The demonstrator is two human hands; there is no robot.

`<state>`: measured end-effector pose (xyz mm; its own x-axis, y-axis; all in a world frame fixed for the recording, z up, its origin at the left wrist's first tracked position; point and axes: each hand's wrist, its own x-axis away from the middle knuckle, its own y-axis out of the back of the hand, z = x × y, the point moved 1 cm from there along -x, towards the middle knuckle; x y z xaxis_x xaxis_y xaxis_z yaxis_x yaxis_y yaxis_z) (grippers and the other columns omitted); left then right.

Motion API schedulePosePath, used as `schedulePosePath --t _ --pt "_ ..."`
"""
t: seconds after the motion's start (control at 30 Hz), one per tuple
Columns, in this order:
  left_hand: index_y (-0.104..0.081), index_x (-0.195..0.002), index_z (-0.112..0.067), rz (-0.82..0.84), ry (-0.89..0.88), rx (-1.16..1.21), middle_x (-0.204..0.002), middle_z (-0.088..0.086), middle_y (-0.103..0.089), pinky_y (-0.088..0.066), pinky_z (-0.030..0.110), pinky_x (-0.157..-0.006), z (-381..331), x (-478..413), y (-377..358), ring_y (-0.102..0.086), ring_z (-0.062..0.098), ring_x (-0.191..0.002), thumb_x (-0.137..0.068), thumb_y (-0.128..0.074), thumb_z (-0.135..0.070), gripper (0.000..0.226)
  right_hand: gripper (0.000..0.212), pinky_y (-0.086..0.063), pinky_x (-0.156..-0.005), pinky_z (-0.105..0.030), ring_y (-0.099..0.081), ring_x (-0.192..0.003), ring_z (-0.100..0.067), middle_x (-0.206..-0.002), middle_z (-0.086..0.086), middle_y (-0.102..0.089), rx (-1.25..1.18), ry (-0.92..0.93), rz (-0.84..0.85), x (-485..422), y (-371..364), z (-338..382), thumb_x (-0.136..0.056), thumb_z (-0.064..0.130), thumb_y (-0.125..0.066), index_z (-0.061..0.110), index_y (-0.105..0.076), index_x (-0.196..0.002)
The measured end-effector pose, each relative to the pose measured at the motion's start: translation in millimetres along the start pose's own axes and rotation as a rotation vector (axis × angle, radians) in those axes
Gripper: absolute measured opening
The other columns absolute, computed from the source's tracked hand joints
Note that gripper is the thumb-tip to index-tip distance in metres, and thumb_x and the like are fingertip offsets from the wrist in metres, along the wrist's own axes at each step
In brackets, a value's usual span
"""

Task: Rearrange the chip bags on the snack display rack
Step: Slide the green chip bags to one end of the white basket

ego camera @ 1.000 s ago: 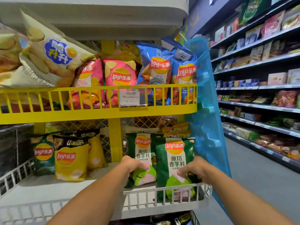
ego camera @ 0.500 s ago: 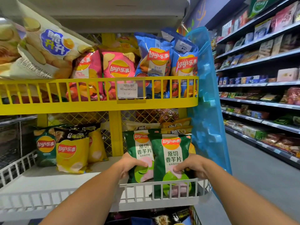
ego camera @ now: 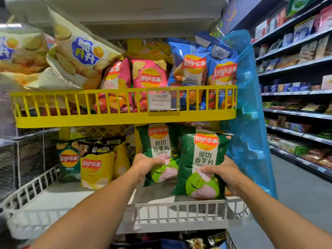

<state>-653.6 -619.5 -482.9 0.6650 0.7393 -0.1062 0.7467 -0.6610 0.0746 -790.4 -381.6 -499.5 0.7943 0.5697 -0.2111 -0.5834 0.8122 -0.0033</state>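
Two green Lay's chip bags are held above the white shelf of the snack rack. My left hand grips the left green bag at its lower left. My right hand grips the right green bag at its lower right edge; this bag is nearer to me and lifted clear of the shelf rail. On the same shelf at the left stand a yellow bag, a dark green bag and a black-topped bag behind them.
Above is a yellow shelf with pink bags, blue bags and large cream bags leaning out at the left. A blue plastic sheet hangs on the rack's right side. Store shelving lines the aisle at the right.
Both hands have raised the two green bags from behind the white rail. The right bag has come up and toward me. The view has moved closer to the rack.
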Motion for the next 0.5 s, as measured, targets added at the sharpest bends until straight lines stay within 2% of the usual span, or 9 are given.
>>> schedulePosePath --t 0.1,0.17,0.2,0.27,0.33,0.43,0.5 --pt "-0.070 -0.098 -0.007 -0.023 -0.018 -0.020 -0.095 0.012 -0.075 -0.057 0.032 -0.067 1.6 0.9 41.8 -0.072 0.023 -0.080 -0.061 -0.091 -0.004 0.043 0.075 -0.056 -0.090 -0.050 -0.075 -0.091 -0.028 -0.095 -0.007 -0.079 0.034 0.035 -0.018 2.5 -14.1 3.2 -0.034 0.019 -0.095 0.010 -0.071 -0.104" --pt "-0.068 -0.098 -0.013 -0.029 -0.034 -0.006 -0.098 0.010 -0.076 -0.060 0.039 -0.077 8.1 2.0 74.4 -0.072 0.025 -0.086 -0.053 -0.093 -0.004 0.052 0.066 -0.056 -0.091 -0.051 -0.075 -0.091 -0.027 -0.094 -0.005 -0.080 0.049 0.035 -0.023 5.2 -24.9 3.2 -0.043 0.013 -0.096 0.011 -0.071 -0.104" --pt "-0.066 -0.104 -0.013 -0.026 -0.038 -0.007 -0.102 0.009 -0.076 -0.060 0.044 -0.083 11.4 2.7 91.0 -0.073 0.027 -0.092 -0.048 -0.093 -0.006 0.062 0.069 -0.056 -0.091 -0.051 -0.075 -0.091 -0.026 -0.095 -0.004 -0.079 0.059 0.033 -0.023 6.8 -30.8 2.9 -0.042 0.015 -0.098 0.012 -0.071 -0.105" --pt "-0.062 -0.116 -0.016 -0.018 -0.056 -0.030 -0.108 0.006 -0.076 -0.058 0.049 -0.089 16.3 6.6 124.4 -0.072 0.027 -0.099 -0.042 -0.094 -0.010 0.080 0.090 -0.056 -0.091 -0.050 -0.075 -0.093 -0.026 -0.099 -0.004 -0.079 0.062 0.035 -0.027 7.5 -44.6 -0.1 -0.027 0.033 -0.101 0.013 -0.069 -0.109" --pt "-0.061 -0.118 -0.017 -0.022 -0.075 -0.026 -0.109 0.005 -0.077 -0.057 0.049 -0.090 19.4 12.9 157.8 -0.072 0.027 -0.101 -0.036 -0.094 -0.014 0.088 0.100 -0.057 -0.089 -0.048 -0.075 -0.094 -0.027 -0.100 -0.006 -0.079 0.050 0.045 -0.017 7.7 -64.3 -2.3 -0.019 0.039 -0.100 0.012 -0.068 -0.111" --pt "-0.059 -0.122 -0.013 -0.052 -0.091 0.026 -0.109 0.008 -0.076 -0.057 0.046 -0.088 19.9 21.4 203.1 -0.072 0.029 -0.102 -0.032 -0.093 -0.012 0.096 0.075 -0.058 -0.079 -0.041 -0.075 -0.089 -0.027 -0.099 -0.009 -0.078 0.044 0.051 -0.021 11.8 -102.3 5.5 -0.041 0.012 -0.098 0.008 -0.066 -0.109" --pt "-0.061 -0.117 -0.016 -0.060 -0.109 0.050 -0.108 0.008 -0.076 -0.057 0.045 -0.087 18.1 24.0 226.3 -0.072 0.028 -0.100 -0.029 -0.092 -0.013 0.094 0.059 -0.056 -0.070 -0.034 -0.073 -0.085 -0.022 -0.098 -0.008 -0.077 0.062 0.055 -0.015 13.9 -126.5 13.5 -0.054 -0.002 -0.092 0.010 -0.065 -0.106"
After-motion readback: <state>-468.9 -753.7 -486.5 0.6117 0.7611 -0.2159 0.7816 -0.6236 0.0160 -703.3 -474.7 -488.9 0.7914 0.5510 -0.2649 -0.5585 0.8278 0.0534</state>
